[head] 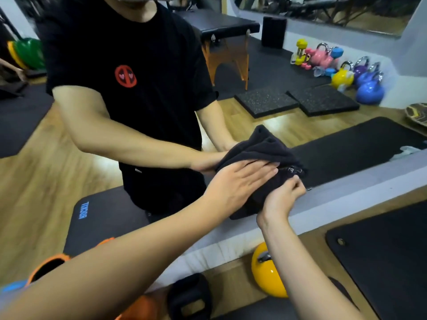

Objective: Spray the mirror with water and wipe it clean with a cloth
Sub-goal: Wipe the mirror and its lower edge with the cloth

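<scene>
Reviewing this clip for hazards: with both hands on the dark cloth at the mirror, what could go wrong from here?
1. The right hand only pinches the cloth at its lower edge while the left hand presses flat, so the bunched cloth could slip and smear rather than wipe.
2. A yellow kettlebell sits on the floor right below the arms; stepping closer risks stubbing a foot.

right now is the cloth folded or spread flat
Bunched, not flat: the dark cloth sits in thick rumpled folds against the mirror, under the left hand.
</scene>
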`<state>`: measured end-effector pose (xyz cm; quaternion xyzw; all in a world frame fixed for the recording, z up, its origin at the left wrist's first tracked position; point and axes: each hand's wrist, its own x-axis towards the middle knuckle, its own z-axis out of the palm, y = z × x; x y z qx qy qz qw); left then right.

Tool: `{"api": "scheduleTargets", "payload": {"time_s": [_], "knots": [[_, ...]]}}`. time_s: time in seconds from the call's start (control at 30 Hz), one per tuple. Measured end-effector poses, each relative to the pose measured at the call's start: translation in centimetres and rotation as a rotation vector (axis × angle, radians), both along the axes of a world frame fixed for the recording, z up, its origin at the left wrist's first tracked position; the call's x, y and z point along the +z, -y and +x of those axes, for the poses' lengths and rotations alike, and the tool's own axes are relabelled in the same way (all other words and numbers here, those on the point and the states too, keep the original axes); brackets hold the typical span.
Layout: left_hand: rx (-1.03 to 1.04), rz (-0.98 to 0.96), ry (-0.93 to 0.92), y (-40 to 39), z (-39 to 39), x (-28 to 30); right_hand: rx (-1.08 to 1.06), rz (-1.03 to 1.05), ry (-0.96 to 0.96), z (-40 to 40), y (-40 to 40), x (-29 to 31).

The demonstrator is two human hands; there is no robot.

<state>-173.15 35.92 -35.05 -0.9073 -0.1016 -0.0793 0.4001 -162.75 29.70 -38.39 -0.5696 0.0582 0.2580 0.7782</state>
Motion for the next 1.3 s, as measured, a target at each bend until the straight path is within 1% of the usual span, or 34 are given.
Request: {"api": "scheduleTargets", "payload": {"time_s": [0.13,0.2,0.37,0.43,0.5,0.6,0.7,0.9,0.97,1.03,1.1,1.17,1.27,1.3], "knots": [[-0.011,0.008,0.071,-0.8,-9.7,-0.2,0.054,-0.014,0.067,-9.3,0.0,-1.0],[0.020,0.025,0.081,-1.1,-15.3,0.0,0.107,0.008,0.091,-14.7,0.1,-1.3],[0.086,0.009,0.089,-1.4,-29.0,0.4,0.315,0.025,0.034,-27.5,0.6,-1.6],[0.089,0.004,0.079,-1.6,-32.5,0.9,0.396,0.063,0.033,-30.6,1.0,-1.4],[0.066,-0.013,0.077,-1.5,-33.6,1.6,0.452,0.083,0.057,-32.0,1.2,-1.4],[0.045,-0.041,0.102,-1.4,-32.1,1.7,0.422,0.058,0.077,-30.6,1.1,-1.1],[0.029,-0.055,0.106,-1.5,-28.3,1.6,0.324,0.011,0.065,-26.1,0.5,-1.3],[-0.041,-0.058,0.139,-1.1,-15.2,1.3,-0.008,-0.049,0.184,-13.2,-1.2,-0.2],[-0.077,-0.048,0.134,-0.7,-10.3,1.4,-0.089,-0.082,0.233,-8.7,-1.1,0.5],[-0.074,-0.039,0.069,0.0,-6.1,2.1,-0.156,-0.134,0.274,-5.0,-0.6,1.2],[0.012,-0.051,-0.036,0.6,-3.4,2.3,-0.216,-0.153,0.309,-2.2,-0.4,1.4],[0.060,-0.050,-0.051,0.9,-2.3,2.4,-0.226,-0.156,0.323,-1.5,-0.5,1.2],[0.085,0.010,-0.094,0.9,-3.2,2.4,-0.201,-0.136,0.329,-3.7,-0.8,0.4],[0.074,0.024,-0.077,0.8,-4.1,2.3,-0.198,-0.134,0.344,-4.9,-0.9,0.0]]}}
